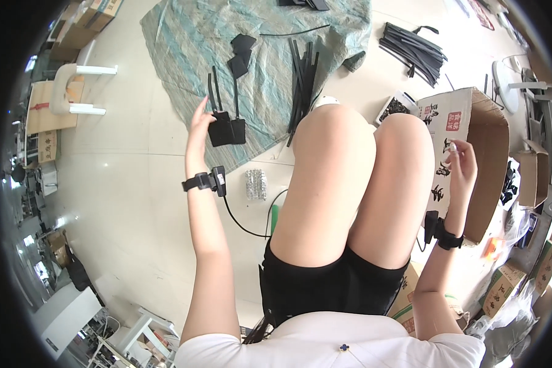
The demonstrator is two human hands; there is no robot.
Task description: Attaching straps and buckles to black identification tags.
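My left hand (200, 122) is beside two flat black square pieces (228, 130) with long narrow straps, at the edge of the cloth. Its fingers are stretched out, and the thumb overlaps the nearer square's edge; whether it touches cannot be told. On the right, my right hand (464, 164) is raised by the side of an open cardboard box (472, 116). Its fingers are curled together, with a small white spot at the tips that I cannot make out. More black flat pieces (241, 55) and a bundle of black strips (303, 80) lie on the crinkled green-grey cloth (184, 55).
Another pile of black strips (413, 54) lies on the floor at the far right. A small tray of dark bits (395, 107) sits by my knee. Shiny clear pieces (256, 184) lie left of my legs. A white stool (67, 89) stands at the left.
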